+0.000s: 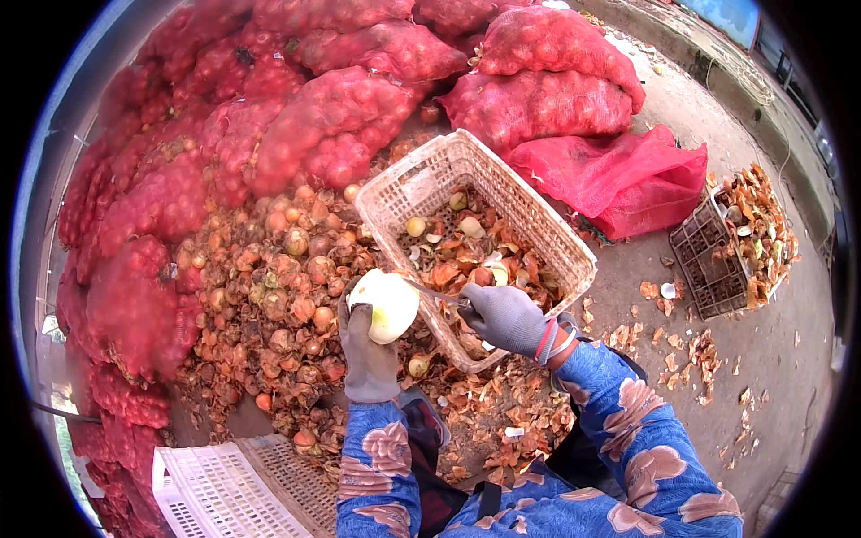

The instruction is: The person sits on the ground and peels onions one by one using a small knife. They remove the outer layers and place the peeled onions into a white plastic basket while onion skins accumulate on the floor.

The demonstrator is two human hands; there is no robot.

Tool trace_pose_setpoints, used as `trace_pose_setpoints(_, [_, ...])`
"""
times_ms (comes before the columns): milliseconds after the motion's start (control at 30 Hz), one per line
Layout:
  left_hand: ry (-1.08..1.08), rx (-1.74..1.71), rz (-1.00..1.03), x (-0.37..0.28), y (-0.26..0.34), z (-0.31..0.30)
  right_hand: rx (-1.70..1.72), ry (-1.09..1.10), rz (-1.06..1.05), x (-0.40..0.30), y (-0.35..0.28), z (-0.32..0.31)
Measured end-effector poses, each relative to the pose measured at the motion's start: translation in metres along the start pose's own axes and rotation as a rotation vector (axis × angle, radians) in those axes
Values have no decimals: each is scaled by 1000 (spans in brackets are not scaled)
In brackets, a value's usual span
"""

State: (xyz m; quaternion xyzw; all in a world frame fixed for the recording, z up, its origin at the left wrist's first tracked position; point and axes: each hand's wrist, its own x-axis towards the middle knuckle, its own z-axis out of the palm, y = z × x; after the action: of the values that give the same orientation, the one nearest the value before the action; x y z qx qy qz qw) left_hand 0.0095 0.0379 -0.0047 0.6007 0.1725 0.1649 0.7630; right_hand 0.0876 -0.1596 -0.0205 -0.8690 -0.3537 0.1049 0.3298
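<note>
A large peeled onion (385,306), white to pale green, rests in my left hand (370,350), which wears a grey glove. My right hand (504,319), also gloved, grips a small knife (434,291) whose blade points left, its tip close to the onion's upper right side. Below the knife stands a dirty white plastic crate (538,202) holding onion skins and a few onions. A heap of unpeeled onions (276,289) lies to the left of my left hand. The right hand hides most of the knife's handle.
Full red mesh sacks (336,121) are piled at the back and left. An empty-looking red mesh sack (625,178) lies behind the crate. A tipped crate of skins (713,255) stands right, a white crate (215,484) lower left. Loose skins (525,410) litter the floor.
</note>
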Motion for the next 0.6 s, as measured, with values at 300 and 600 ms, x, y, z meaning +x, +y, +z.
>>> trace_pose_setpoints(300, [71, -63, 39, -3, 4, 6, 255, -53, -64, -3, 4, 2])
trace_pose_setpoints(600, [86, -223, -40, -7, 7, 7, 525, -272, 54, -2, 12, -4])
